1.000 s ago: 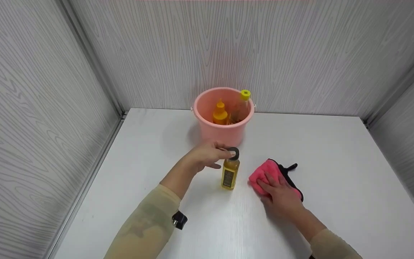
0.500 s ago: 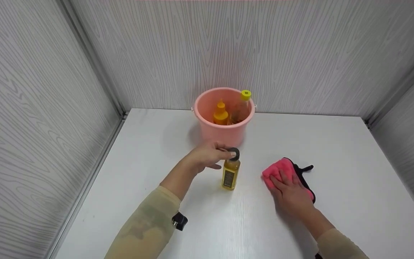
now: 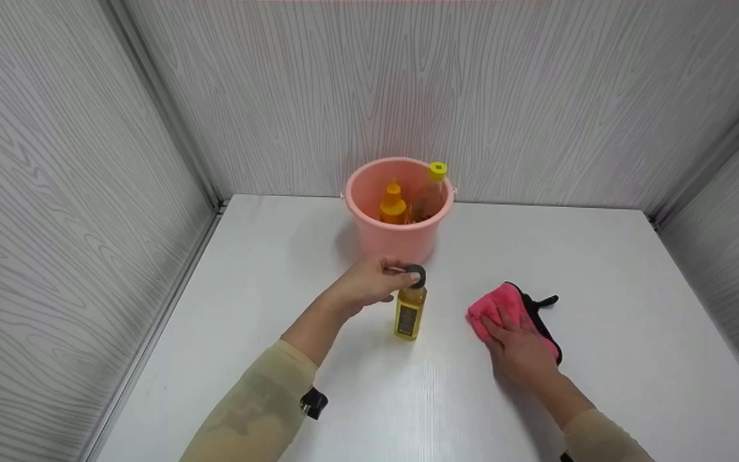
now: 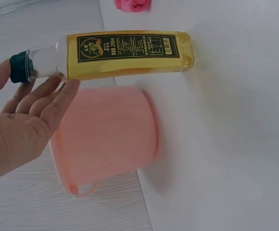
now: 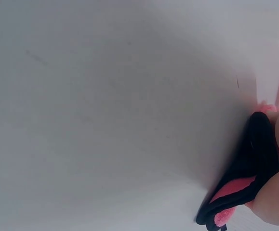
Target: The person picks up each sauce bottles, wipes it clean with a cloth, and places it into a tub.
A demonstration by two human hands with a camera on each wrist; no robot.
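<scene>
My left hand (image 3: 369,282) pinches the dark cap of a small cooking oil bottle (image 3: 410,314). Yellow oil fills most of the bottle, and a black label covers its side. It is upright at the middle of the white table, just in front of the bucket. In the left wrist view, thumb and fingertips meet at the cap of the oil bottle (image 4: 129,53), the other fingers lying along its neck. To the right, my right hand (image 3: 523,350) lies with spread fingers on a folded pink cleaning cloth (image 3: 501,301) with black edging and a loop, pressing it to the tabletop.
Behind the oil bottle stands a pink bucket (image 3: 398,240). Inside it are an orange squeeze bottle (image 3: 393,208) and a clear bottle with a yellow cap (image 3: 437,171). Grey wood-grain panels (image 3: 280,96) enclose the white table (image 3: 600,269) at the back and both sides.
My right hand has slid the pink cloth a little to the right across the table, then stayed there over the last half second. The left hand and oil bottle have hardly moved.
</scene>
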